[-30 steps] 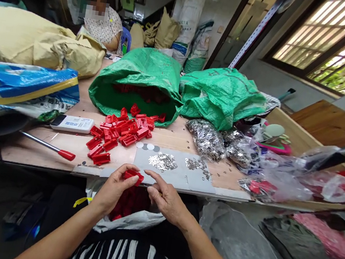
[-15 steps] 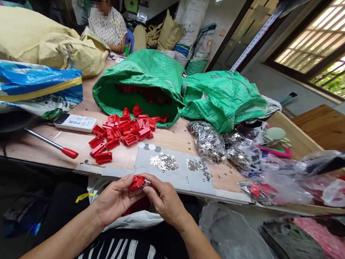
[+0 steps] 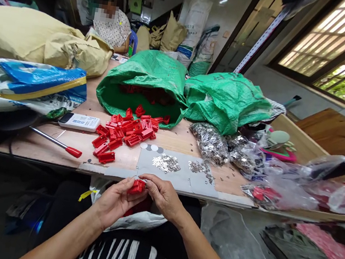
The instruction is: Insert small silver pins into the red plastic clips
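Two green sacks (image 3: 225,98) lie toward the far edge of the table (image 3: 175,141), and one white remote (image 3: 79,121) and one red-handled tool (image 3: 74,152) toward its left edge. Mid-table sit some twenty loose red clips (image 3: 126,133), too jumbled for an exact count; by the near edge are three small discs (image 3: 152,147), two piles of silver bits (image 3: 166,163), and one held red clip (image 3: 137,186).

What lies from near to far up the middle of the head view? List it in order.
Left hand and right hand holding a red piece → grey sheet with metal bits → heap of red pieces → open green sack → seated person.
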Available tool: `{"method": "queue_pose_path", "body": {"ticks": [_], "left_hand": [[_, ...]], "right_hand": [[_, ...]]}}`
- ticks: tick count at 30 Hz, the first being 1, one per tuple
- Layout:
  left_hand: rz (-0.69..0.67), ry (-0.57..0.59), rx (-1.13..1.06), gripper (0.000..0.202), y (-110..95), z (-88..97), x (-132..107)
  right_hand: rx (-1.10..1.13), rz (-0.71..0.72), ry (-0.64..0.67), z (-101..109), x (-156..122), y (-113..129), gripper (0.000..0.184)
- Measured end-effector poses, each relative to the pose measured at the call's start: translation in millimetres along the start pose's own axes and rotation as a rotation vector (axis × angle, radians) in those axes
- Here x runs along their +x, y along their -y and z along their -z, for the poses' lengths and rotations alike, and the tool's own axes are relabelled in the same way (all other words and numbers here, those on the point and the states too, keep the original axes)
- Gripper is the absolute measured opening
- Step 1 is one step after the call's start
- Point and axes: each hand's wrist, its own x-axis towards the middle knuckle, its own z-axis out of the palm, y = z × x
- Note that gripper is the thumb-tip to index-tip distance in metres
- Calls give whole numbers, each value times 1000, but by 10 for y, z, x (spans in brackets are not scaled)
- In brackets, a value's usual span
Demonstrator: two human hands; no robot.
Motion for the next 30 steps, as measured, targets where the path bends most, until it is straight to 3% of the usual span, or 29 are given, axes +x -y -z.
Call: {"method": "queue_pose_path", "body": {"ticks": [5,8,15,19,21,25,30], "left_hand": [[-188,-59,454,11,-10,148,-59],[-272,-94,567,15,-35,223,-79],[-303,-93,525,18,-37,225,-101],[-294,-107,449,32,-19,223,-93],[-307,-117,445,29,-14,254,-81],[-267,-147,429,19,-22,315,-88],[-117,-140,133,20,-37,289,-128]], "right_hand": [[-136,-15,16,-93,146,-6,37],[-214,2,35,-208,291,4,31],[-504,119,48,-536,767,63,38],[-641,131,98,-646,972,99,40],[-643,135,110,-665,1023,95,38],[-511,185,34,-593,990,47,33],[-303,244,-61,-341,675,-8,20]]}}
